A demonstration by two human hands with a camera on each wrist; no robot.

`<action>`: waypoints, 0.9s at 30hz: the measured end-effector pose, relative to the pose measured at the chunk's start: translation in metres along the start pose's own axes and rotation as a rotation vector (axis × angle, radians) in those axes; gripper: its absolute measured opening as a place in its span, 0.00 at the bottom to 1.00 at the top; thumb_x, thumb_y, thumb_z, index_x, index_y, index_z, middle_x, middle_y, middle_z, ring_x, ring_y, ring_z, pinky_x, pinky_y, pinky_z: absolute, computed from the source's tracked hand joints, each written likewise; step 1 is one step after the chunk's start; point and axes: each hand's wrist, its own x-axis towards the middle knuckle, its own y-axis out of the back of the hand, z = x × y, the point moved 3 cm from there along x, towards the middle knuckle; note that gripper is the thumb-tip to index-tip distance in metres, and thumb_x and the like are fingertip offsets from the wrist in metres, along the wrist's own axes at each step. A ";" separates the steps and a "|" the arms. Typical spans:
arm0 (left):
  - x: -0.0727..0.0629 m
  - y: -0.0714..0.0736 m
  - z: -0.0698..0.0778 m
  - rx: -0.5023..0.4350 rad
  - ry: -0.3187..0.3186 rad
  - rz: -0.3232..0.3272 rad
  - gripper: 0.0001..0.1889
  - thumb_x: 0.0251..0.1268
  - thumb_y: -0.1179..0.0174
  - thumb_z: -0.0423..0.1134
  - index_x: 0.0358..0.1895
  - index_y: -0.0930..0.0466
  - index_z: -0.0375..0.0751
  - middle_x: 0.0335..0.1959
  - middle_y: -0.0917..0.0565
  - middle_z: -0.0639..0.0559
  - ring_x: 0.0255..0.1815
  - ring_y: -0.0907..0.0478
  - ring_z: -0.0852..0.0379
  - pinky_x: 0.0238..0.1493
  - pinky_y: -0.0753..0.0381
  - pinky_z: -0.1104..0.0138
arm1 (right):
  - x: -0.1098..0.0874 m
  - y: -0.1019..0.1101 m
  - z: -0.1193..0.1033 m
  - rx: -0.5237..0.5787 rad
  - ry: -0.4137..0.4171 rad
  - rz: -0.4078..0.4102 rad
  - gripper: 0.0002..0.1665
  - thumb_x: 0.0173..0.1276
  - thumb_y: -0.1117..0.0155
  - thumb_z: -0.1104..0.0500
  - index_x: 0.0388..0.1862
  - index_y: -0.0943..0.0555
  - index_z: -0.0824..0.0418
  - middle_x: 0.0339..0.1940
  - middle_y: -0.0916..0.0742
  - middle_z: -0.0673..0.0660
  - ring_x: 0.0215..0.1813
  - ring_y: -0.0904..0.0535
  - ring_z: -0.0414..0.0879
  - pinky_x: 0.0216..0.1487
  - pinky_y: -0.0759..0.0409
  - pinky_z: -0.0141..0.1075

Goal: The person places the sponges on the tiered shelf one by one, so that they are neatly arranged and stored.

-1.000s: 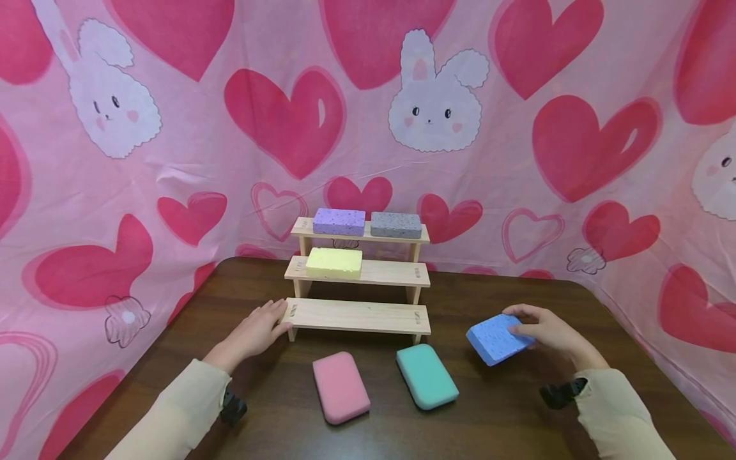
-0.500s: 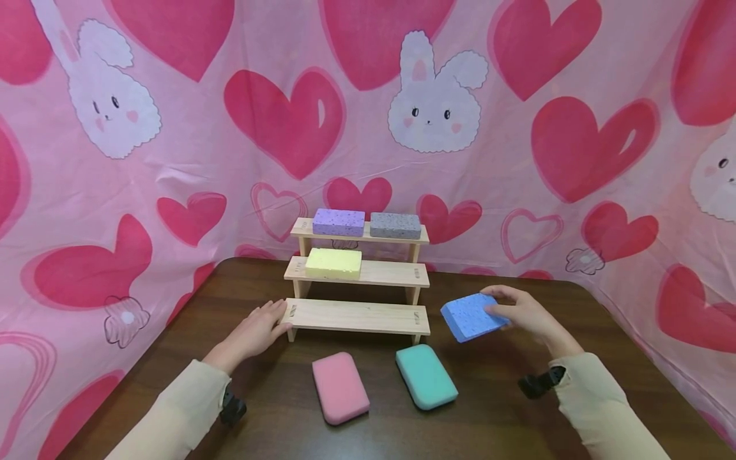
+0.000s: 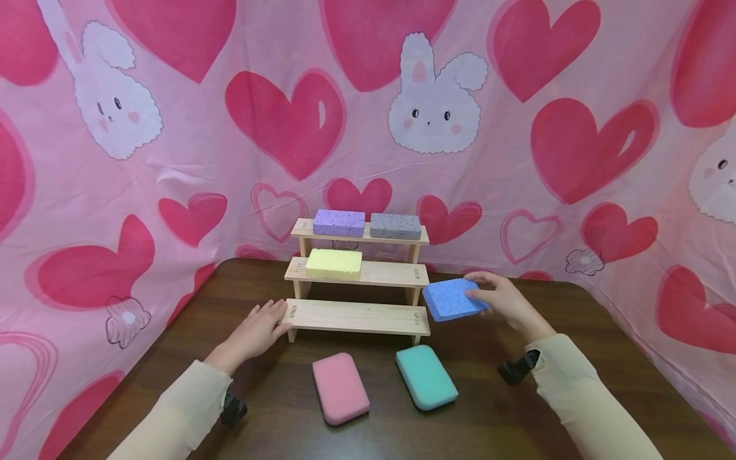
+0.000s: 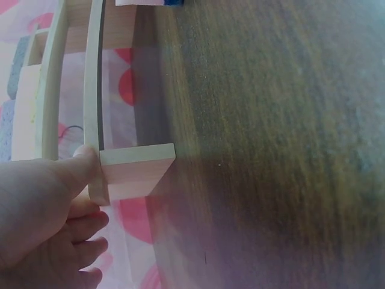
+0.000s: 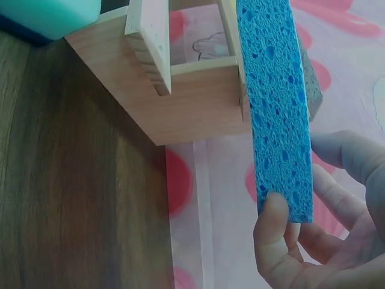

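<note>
My right hand [image 3: 506, 305] pinches a blue sponge [image 3: 454, 299] by its right end, holding it raised beside the right end of the wooden three-step rack [image 3: 356, 316]. The right wrist view shows the sponge [image 5: 277, 108] edge-on, with thumb and fingers on opposite faces. At the rack's left end, my left hand [image 3: 261, 329] holds the lowest step, thumb at its front edge and fingers around the end. A yellow sponge [image 3: 333, 264] lies on the left of the middle step. On the top step sit a purple sponge [image 3: 339, 223] and a grey sponge [image 3: 395, 225].
In front of the rack, a pink sponge [image 3: 342, 388] and a teal sponge [image 3: 427, 377] lie on the dark wooden table [image 3: 276, 434]. Behind the table hangs a pink cloth [image 3: 368, 163] printed with hearts and rabbits.
My right hand has carried the blue sponge left and farther back, toward the rack's right end, and the sponge has levelled a little. The left hand has stayed in place.
</note>
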 end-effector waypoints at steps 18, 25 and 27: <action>0.001 -0.001 -0.001 0.010 0.004 -0.010 0.30 0.66 0.46 0.42 0.63 0.40 0.22 0.63 0.36 0.29 0.65 0.45 0.32 0.63 0.50 0.43 | 0.026 -0.019 -0.022 -0.010 -0.040 0.020 0.30 0.64 0.38 0.56 0.62 0.31 0.65 0.58 0.29 0.69 0.36 0.23 0.53 0.39 0.19 0.44; 0.001 -0.001 -0.001 0.004 0.013 -0.016 0.30 0.66 0.46 0.42 0.64 0.40 0.22 0.63 0.37 0.29 0.65 0.45 0.32 0.64 0.50 0.43 | 0.039 -0.030 -0.028 0.027 -0.082 -0.001 0.30 0.65 0.39 0.58 0.64 0.32 0.65 0.60 0.30 0.68 0.35 0.21 0.51 0.44 0.21 0.46; 0.001 -0.002 -0.001 0.000 0.016 -0.020 0.30 0.67 0.47 0.43 0.64 0.40 0.23 0.63 0.37 0.29 0.66 0.45 0.33 0.64 0.51 0.44 | 0.042 -0.033 -0.030 0.041 -0.092 -0.003 0.29 0.65 0.39 0.58 0.64 0.32 0.64 0.60 0.29 0.68 0.35 0.22 0.51 0.42 0.20 0.44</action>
